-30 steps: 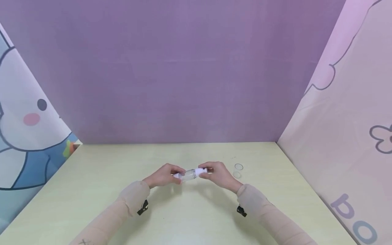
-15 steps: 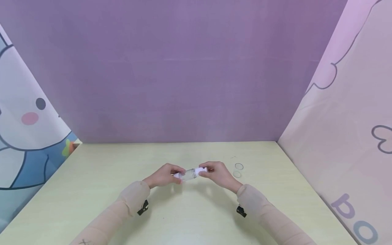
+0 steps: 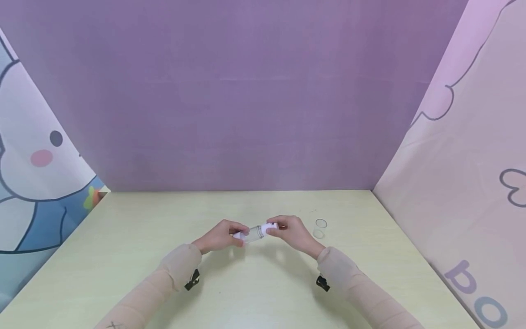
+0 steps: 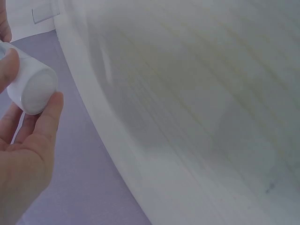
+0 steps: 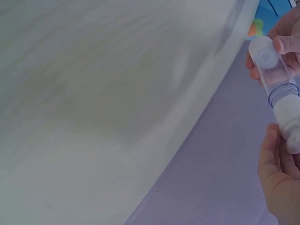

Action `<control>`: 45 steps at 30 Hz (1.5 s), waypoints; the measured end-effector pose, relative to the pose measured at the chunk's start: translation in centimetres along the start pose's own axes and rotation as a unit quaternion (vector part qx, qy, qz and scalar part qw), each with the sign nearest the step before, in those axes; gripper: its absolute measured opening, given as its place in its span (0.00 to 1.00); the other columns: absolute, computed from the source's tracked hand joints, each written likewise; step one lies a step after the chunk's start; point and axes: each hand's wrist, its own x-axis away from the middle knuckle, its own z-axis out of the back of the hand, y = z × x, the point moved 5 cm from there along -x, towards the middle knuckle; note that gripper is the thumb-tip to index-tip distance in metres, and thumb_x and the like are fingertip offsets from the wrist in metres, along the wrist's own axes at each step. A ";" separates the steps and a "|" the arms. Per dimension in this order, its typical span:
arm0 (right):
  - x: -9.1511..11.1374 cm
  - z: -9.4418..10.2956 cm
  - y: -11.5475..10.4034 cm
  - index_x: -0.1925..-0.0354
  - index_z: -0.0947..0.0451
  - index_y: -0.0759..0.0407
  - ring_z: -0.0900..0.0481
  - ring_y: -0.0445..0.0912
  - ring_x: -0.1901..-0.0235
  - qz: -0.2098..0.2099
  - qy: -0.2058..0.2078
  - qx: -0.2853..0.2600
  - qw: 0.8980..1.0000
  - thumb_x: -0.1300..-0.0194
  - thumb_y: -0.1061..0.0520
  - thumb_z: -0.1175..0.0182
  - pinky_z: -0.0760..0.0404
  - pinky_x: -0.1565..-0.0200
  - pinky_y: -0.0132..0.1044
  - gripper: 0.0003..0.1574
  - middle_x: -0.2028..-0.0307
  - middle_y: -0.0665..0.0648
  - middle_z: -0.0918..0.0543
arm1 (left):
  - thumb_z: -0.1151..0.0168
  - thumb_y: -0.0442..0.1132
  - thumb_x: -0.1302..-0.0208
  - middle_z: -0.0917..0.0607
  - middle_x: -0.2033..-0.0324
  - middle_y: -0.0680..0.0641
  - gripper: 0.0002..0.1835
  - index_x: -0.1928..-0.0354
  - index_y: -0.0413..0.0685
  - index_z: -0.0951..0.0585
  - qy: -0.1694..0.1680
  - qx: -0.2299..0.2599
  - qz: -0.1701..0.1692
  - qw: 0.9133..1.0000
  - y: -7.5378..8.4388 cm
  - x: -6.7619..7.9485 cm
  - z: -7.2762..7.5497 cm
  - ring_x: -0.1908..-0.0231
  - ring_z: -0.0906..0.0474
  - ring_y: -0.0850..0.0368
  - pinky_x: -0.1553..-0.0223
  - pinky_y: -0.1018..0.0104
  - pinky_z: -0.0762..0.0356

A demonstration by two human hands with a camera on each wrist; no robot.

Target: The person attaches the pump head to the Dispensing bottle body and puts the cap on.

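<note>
A clear pump bottle (image 3: 254, 233) with white ends is held between both hands, lying nearly sideways over the table. My left hand (image 3: 219, 235) grips its white base (image 4: 40, 89), thumb on one side and fingers on the other. At the opposite end, my right hand (image 3: 293, 232) pinches the white pump top (image 5: 287, 112) with thumb and fingers. In the right wrist view the see-through body shows a white disc inside near the base and ridged rings below the pump collar. To the right of my right hand stands a clear cap (image 3: 319, 229) on the table.
The pale wood-look table (image 3: 255, 297) ends at a purple backdrop (image 3: 246, 100). Printed cartoon panels rise along the left (image 3: 41, 183) and right sides. A dark wrist mount (image 3: 192, 279) hangs under each forearm.
My right hand has shifted very slightly upward and its fingers have moved a little on the pump top. My left hand keeps its grip on the base; the cap stays put.
</note>
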 end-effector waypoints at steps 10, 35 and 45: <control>0.3 0.3 -0.1 0.52 0.23 0.65 0.20 0.52 0.57 0.010 0.006 -0.044 0.999 0.43 0.53 0.37 0.20 0.58 0.37 0.23 0.53 0.63 0.20 | 0.34 0.34 0.47 0.21 0.48 0.43 0.21 0.49 0.43 0.22 -0.003 0.019 0.001 1.000 -0.1 0.0 -0.1 0.50 0.25 0.51 0.49 0.54 0.29; 0.0 0.1 -0.2 0.49 0.25 0.66 0.21 0.55 0.52 -0.001 -0.004 -0.105 0.994 0.44 0.66 0.38 0.21 0.57 0.34 0.22 0.50 0.65 0.22 | 0.33 0.35 0.48 0.22 0.47 0.43 0.18 0.53 0.46 0.20 0.001 0.040 0.020 0.999 -0.5 -0.2 -0.4 0.49 0.26 0.51 0.49 0.55 0.29; -0.2 -0.1 -0.3 0.51 0.23 0.62 0.21 0.51 0.54 -0.018 0.019 -0.088 0.996 0.46 0.64 0.36 0.21 0.59 0.33 0.21 0.53 0.60 0.19 | 0.34 0.35 0.48 0.21 0.49 0.43 0.19 0.52 0.44 0.21 -0.001 0.047 0.019 0.999 -0.2 0.1 -0.4 0.50 0.25 0.52 0.50 0.56 0.28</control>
